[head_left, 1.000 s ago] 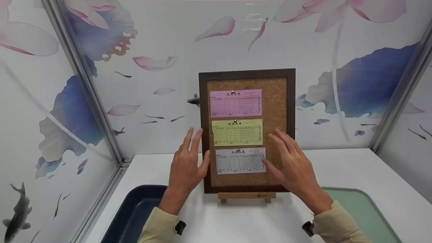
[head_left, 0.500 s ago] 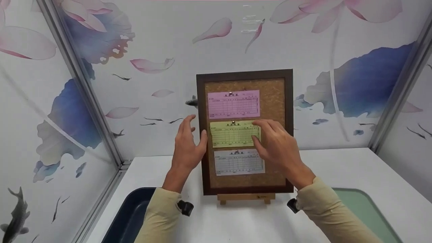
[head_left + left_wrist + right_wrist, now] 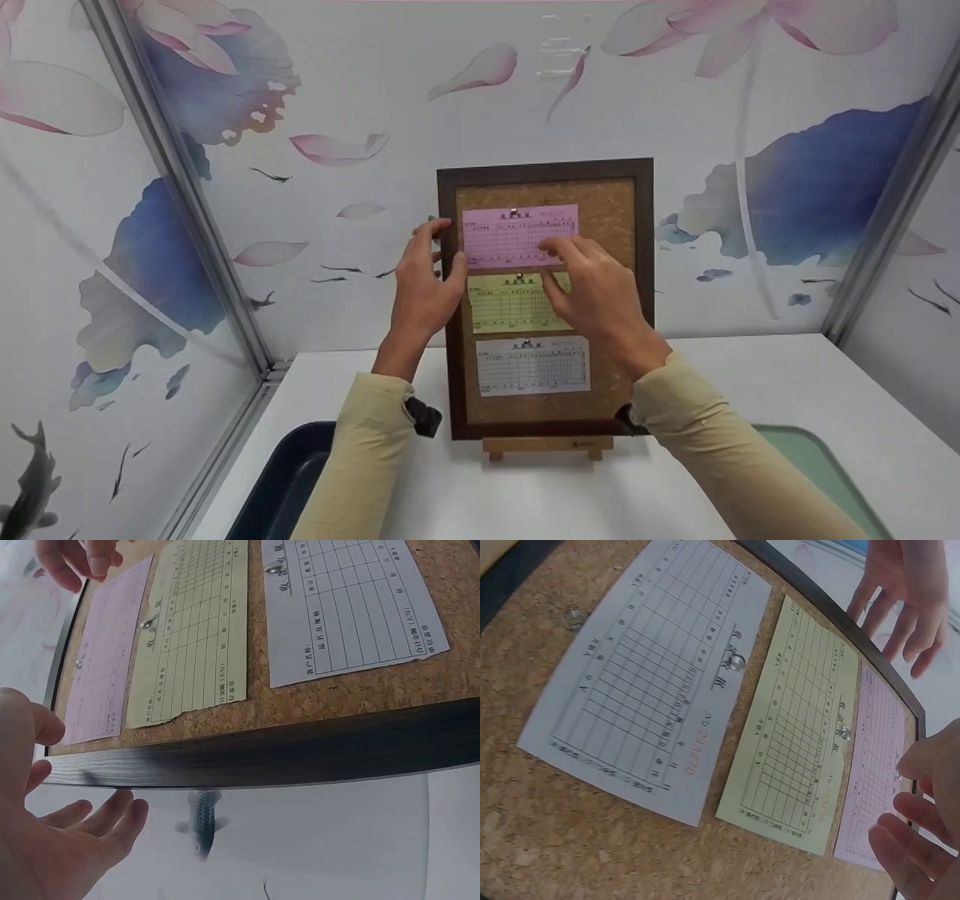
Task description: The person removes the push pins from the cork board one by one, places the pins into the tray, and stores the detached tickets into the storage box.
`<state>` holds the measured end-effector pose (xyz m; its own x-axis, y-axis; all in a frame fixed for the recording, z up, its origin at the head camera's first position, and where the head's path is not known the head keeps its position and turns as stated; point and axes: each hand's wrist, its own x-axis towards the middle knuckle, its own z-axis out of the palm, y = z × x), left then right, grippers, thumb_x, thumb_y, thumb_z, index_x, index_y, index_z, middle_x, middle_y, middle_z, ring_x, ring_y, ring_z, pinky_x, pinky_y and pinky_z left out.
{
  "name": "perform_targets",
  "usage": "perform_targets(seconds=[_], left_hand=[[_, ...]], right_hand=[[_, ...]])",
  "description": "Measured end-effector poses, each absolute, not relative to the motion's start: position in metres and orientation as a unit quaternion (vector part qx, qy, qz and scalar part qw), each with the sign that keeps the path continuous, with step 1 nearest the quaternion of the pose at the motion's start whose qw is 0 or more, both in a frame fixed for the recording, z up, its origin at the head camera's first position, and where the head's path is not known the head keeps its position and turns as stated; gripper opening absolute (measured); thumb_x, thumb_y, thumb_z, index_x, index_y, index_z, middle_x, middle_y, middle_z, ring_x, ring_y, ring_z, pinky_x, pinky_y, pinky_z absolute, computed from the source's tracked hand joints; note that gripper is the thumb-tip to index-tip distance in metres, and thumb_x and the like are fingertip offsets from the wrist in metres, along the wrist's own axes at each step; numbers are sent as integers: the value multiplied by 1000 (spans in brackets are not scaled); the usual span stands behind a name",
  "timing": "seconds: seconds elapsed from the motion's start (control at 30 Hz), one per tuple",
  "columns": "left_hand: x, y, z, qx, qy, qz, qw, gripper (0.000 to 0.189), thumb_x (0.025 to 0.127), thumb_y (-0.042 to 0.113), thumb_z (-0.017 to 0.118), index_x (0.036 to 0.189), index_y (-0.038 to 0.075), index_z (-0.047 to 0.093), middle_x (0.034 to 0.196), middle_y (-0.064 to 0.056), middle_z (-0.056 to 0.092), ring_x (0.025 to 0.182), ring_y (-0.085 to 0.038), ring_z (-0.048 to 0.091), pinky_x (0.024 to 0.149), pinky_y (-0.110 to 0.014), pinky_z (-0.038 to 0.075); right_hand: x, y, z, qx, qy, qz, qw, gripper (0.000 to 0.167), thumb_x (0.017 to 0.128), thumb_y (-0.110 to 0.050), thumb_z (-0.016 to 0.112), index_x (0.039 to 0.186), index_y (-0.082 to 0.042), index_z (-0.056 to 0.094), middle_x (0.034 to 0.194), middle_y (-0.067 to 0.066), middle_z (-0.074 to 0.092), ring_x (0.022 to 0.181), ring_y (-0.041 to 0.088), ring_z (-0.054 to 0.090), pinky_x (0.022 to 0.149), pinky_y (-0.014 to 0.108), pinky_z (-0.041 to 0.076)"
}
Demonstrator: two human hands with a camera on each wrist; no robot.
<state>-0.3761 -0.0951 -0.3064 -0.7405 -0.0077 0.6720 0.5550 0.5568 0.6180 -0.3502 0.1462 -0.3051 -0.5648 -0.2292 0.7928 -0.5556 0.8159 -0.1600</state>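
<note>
A cork board [image 3: 611,214] in a dark wooden frame stands upright on a small wooden easel [image 3: 547,445]. Down its face hang a pink receipt slip [image 3: 499,240], a yellow receipt slip [image 3: 499,311] and a white receipt slip [image 3: 532,367]. Clear push pins [image 3: 736,661] hold them near their top edges. My left hand [image 3: 426,296] is at the frame's left side, fingers spread, some beyond the edge in the left wrist view. My right hand [image 3: 600,289] reaches over the right part of the pink and yellow slips, fingers bent and apart, nothing between them.
On the white table [image 3: 480,502], a dark blue tray [image 3: 289,469] lies at the left and a light green tray [image 3: 814,450] at the right, each partly covered by a sleeve. Behind the board rises a wall panel [image 3: 360,75] painted with petals and fish.
Both hands have moved up along the board. My right hand has gone from beside the white slip, over the yellow one, to the pink one; the left has risen along the frame.
</note>
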Motion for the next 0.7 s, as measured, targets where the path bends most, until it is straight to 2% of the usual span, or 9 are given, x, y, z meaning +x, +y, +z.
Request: perform_targets(seconds=[0.1, 0.23, 0.47, 0.7], left_hand=[[-381, -91, -304, -170, -827, -432, 317, 55, 106, 20, 65, 159, 18, 49, 162, -8, 52, 154, -25, 47, 123, -49, 45], [-388, -85, -302, -161, -828, -437, 311, 59, 104, 20, 67, 161, 21, 48, 166, -6, 49, 161, -25, 39, 130, -52, 35], [-397, -81, -301, -154, -824, -449, 309, 58, 104, 20, 67, 160, 24, 49, 161, -7, 52, 153, -25, 47, 125, -52, 41], [-404, -79, -296, -158, -820, -449, 316, 55, 104, 23, 71, 155, 22, 52, 158, -8, 53, 147, -25, 50, 122, -51, 44]], right_hand=[[-355, 141, -300, 229, -864, 198, 402, 30, 100, -18, 78, 129, -13, 71, 122, 8, 78, 110, 31, 76, 81, 49, 64], [-361, 135, -295, 232, -867, 196, 395, 30, 101, -18, 77, 129, -12, 71, 122, 9, 77, 109, 30, 75, 83, 49, 64], [-370, 126, -285, 233, -870, 208, 380, 28, 101, -18, 76, 128, -12, 71, 121, 9, 77, 108, 31, 75, 84, 50, 64], [-382, 119, -273, 235, -867, 227, 377, 29, 102, -17, 76, 129, -9, 70, 120, 11, 76, 104, 30, 74, 85, 48, 63]])
